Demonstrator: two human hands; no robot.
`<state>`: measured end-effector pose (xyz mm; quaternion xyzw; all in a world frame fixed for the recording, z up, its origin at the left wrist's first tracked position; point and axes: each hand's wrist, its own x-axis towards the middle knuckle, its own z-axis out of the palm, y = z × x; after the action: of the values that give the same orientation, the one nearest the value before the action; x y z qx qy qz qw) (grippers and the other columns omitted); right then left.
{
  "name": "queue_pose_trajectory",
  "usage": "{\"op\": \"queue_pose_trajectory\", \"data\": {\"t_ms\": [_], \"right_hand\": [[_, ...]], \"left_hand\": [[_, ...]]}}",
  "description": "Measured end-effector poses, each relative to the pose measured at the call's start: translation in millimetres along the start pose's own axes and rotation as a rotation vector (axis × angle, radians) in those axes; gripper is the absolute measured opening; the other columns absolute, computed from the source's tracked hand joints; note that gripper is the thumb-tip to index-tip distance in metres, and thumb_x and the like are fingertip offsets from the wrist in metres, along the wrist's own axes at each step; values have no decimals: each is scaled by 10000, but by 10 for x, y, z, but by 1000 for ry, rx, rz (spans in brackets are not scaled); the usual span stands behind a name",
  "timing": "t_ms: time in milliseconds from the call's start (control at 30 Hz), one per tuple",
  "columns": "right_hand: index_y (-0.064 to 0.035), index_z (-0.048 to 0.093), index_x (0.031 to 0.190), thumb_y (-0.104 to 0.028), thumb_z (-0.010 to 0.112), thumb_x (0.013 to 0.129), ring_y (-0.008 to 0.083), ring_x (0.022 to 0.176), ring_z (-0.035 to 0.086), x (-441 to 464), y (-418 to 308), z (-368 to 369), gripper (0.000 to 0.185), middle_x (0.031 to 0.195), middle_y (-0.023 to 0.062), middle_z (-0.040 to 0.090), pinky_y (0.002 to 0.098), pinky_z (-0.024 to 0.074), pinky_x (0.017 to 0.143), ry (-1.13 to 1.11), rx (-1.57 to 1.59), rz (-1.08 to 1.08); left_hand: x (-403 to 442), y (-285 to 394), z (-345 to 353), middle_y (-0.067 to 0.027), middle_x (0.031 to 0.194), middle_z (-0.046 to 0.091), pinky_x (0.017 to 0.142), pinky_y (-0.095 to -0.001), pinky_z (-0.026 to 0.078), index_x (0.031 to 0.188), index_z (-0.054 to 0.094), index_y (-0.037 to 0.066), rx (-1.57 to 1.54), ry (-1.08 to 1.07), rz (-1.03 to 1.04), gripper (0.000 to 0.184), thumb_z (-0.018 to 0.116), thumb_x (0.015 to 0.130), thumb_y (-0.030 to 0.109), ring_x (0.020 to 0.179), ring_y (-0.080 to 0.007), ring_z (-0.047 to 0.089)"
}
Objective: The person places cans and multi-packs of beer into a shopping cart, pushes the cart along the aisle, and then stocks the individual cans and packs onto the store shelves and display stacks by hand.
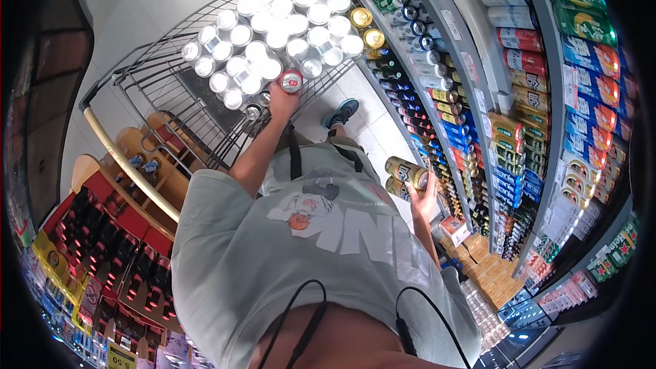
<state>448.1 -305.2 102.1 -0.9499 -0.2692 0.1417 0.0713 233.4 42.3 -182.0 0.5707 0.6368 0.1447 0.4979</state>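
Note:
Many silver-topped cans stand packed together in a metal shopping cart at the upper left. At the near edge of these cans, my left hand is wrapped round a red can. A few darker cans are beside that hand. On the right, beside the shelves, my right hand holds gold cans lying sideways, its fingers round the end of one. Whether those gold cans are joined together is hard to tell.
Shelves of cans and bottles curve along the right side. A rack of dark bottles stands at the lower left, beyond the cart's pale handle. My shoe is on the tiled floor between cart and shelves.

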Motion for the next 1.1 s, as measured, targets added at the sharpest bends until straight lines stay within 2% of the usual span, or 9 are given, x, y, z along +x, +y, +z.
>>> {"op": "queue_pose_trajectory", "data": {"t_ms": [233,333,433,533,567,633,700,900,1100], "right_hand": [[-11,462,1333,-143,863,648,331,1021,588,401,-541,-74,805,1120,205,598,406,471,908,-94,107,-368],[10,490,1298,-138,873,609,324,988,597,624,-1091,-269,802,1095,189,610,389,478,892,-108,102,-682],[2,543,1223,-257,886,555,329,915,597,796,-1733,-435,794,1080,157,637,403,481,805,-198,105,-888],[-26,577,1173,-323,877,547,295,924,602,841,-2571,-464,756,1085,126,643,390,473,795,-225,81,-1218],[-35,579,1176,-331,869,556,287,919,600,823,-2838,-412,745,1093,120,641,382,467,786,-239,90,-1329],[-56,585,1182,-344,854,575,270,897,593,751,-3329,-218,724,1108,102,635,367,455,761,-285,100,-1525],[-97,591,1199,-350,835,588,253,845,572,623,-3735,61,705,1104,75,627,362,441,721,-338,66,-1672],[-182,521,1296,-403,764,645,211,894,549,276,-4256,1327,729,1049,1,614,355,424,728,-506,-174,-1955],[-219,506,1302,-390,751,687,213,949,555,155,-4186,2263,684,1029,23,614,385,422,767,-504,-478,-2013]], "left_hand": [[-207,121,84,-246,1254,486,1011,-392,389,1311,357,-70,-461,-15,45,687,663,707,39,1187,-359,500],[-431,289,58,-245,1317,447,1058,-371,345,1375,264,-82,-516,64,-3,755,616,711,-5,1250,-334,457],[-645,552,-123,-247,1374,396,1088,-366,313,1410,183,-70,-654,18,-81,801,595,724,-24,1316,-328,392],[-661,472,-51,-255,1384,377,1083,-372,318,1412,179,-60,-740,49,46,813,604,720,-11,1330,-322,368],[-664,445,-44,-285,1378,367,1082,-398,314,1408,191,-59,-628,116,203,814,635,737,68,1327,-367,353],[-669,443,-19,-315,1376,351,1082,-428,307,1407,203,-59,-427,280,461,829,668,754,154,1324,-415,335],[-706,481,16,-317,1382,340,1084,-433,302,1409,200,-61,-361,382,532,840,671,752,164,1327,-422,329],[-668,502,113,-322,1403,309,1091,-450,284,1418,190,-64,-281,544,427,873,682,746,195,1334,-440,311],[-672,512,238,-327,1423,278,1098,-467,267,1427,180,-68,-188,667,265,906,693,741,227,1341,-458,293]]}}
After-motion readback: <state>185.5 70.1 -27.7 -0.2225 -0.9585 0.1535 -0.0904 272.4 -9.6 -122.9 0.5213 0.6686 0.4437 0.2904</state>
